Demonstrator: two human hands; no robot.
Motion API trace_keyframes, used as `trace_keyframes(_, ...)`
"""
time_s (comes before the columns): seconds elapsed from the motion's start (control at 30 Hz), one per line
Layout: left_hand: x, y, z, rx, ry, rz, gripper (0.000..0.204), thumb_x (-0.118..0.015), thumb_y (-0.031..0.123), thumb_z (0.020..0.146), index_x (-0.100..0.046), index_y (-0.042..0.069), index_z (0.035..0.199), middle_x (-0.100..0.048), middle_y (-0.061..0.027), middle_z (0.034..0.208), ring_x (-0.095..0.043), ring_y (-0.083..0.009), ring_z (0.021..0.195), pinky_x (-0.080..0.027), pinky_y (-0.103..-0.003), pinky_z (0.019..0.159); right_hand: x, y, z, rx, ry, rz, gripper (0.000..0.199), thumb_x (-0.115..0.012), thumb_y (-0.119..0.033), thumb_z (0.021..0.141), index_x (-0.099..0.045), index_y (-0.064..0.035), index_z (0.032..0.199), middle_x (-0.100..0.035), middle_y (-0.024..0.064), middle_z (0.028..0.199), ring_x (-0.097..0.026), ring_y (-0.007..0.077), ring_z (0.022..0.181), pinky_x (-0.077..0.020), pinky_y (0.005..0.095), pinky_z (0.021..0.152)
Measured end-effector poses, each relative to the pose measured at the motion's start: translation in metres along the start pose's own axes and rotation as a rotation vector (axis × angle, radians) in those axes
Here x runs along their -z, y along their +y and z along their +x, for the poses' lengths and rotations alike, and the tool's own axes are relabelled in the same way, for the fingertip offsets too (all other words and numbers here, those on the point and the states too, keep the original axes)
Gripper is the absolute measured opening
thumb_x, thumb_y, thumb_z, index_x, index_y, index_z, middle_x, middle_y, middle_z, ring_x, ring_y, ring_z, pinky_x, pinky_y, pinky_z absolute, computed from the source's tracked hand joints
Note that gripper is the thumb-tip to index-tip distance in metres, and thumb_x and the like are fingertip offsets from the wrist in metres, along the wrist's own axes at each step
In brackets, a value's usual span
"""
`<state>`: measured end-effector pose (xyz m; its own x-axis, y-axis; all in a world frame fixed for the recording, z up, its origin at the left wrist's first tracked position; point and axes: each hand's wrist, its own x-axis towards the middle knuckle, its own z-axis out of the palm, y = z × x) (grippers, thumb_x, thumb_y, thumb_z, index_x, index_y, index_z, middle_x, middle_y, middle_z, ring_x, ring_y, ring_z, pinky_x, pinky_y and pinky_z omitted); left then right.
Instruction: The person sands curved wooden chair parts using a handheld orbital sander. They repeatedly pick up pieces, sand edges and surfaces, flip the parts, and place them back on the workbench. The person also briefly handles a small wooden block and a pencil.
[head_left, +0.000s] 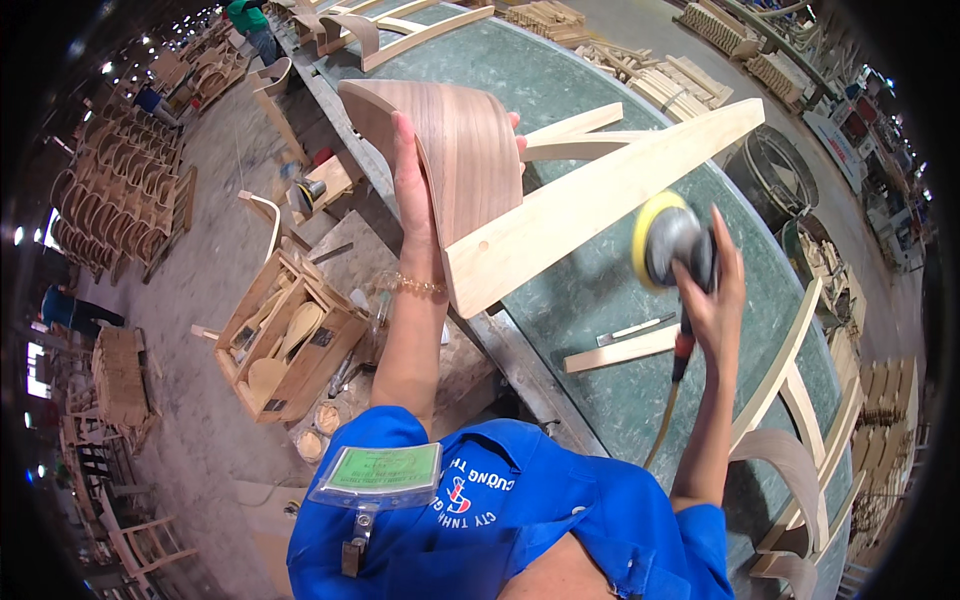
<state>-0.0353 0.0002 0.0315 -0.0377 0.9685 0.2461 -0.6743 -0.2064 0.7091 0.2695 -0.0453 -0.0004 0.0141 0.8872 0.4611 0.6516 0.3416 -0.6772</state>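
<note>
My left hand [412, 185] grips a wooden chair part by its curved, walnut-toned backrest panel [465, 150]. The thumb lies along the panel's near edge, and fingertips show at its far side. A long pale wooden leg [610, 205] crosses the panel's lower end and slants up to the right, with further pale bars behind it. In my right hand [720, 295] is a round orbital sander [670, 243] with a yellow pad rim, slightly blurred. Its pad faces the leg and appears apart from it. A hose [663, 425] runs down from the sander's red fitting.
Below the sander, a chisel-like tool [635, 330] and a pale wood strip [620, 352] lie on the green tabletop [570, 265]. Another chair frame [790, 460] rests at the right. An open wooden toolbox [290, 335] and a second sander [308, 193] are at the left.
</note>
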Motion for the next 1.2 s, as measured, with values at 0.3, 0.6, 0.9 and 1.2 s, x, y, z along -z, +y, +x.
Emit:
trace_keyframes(0.3, -0.010, -0.001, -0.016, 0.139, -0.060, -0.166, 0.096, -0.037, 0.078, 0.084, -0.044, -0.006, 0.130, -0.059, -0.0242, 0.117, -0.067, -0.0251, 0.092, -0.061, -0.034, 0.072, 0.012, 0.127, -0.219, -0.657, 0.013, -0.483, 0.089, -0.073, -0.012, 0.070, -0.033, -0.0228, 0.148, -0.055, 0.0237, 0.115, -0.054, 0.0400, 0.109, -0.0434, 0.0450, 0.095)
trace_keyframes(0.6, -0.080, -0.091, -0.055, 0.039, -0.051, -0.002, 0.074, -0.034, 0.065, 0.094, -0.040, 0.003, 0.135, -0.053, -0.0120, 0.129, -0.057, -0.0193, 0.111, -0.050, -0.033, 0.092, -0.028, 0.009, -0.134, -0.737, -0.040, 1.095, 0.079, -0.056, -0.049, 0.093, -0.020, -0.0066, 0.149, -0.053, 0.0202, 0.128, -0.056, 0.0277, 0.108, -0.0486, 0.0381, 0.085)
trace_keyframes(0.9, 0.028, -0.159, -0.087, 0.620, -0.422, 0.326, 0.040, -0.061, 0.022, 0.094, -0.057, 0.004, 0.129, -0.060, -0.0080, 0.128, -0.053, -0.0129, 0.118, -0.043, -0.031, 0.100, -0.041, 0.039, -0.149, -1.229, 0.338, 1.355, 0.063, -0.043, -0.065, 0.091, -0.057, -0.0066, 0.111, -0.055, 0.0037, 0.067, -0.050, 0.0117, 0.050, -0.0442, 0.0241, 0.041)
trace_keyframes(1.2, 0.187, -0.174, -0.007, 0.188, -0.175, -0.842, 0.084, -0.036, 0.072, 0.088, -0.035, 0.011, 0.145, -0.038, -0.0125, 0.148, -0.038, -0.0352, 0.134, -0.029, -0.056, 0.109, -0.029, 0.047, -0.153, -1.230, 0.346, 1.198, 0.056, -0.036, -0.062, 0.095, -0.057, -0.0105, 0.101, -0.054, 0.0054, 0.060, -0.052, 0.0179, 0.044, -0.0403, 0.0300, 0.036)
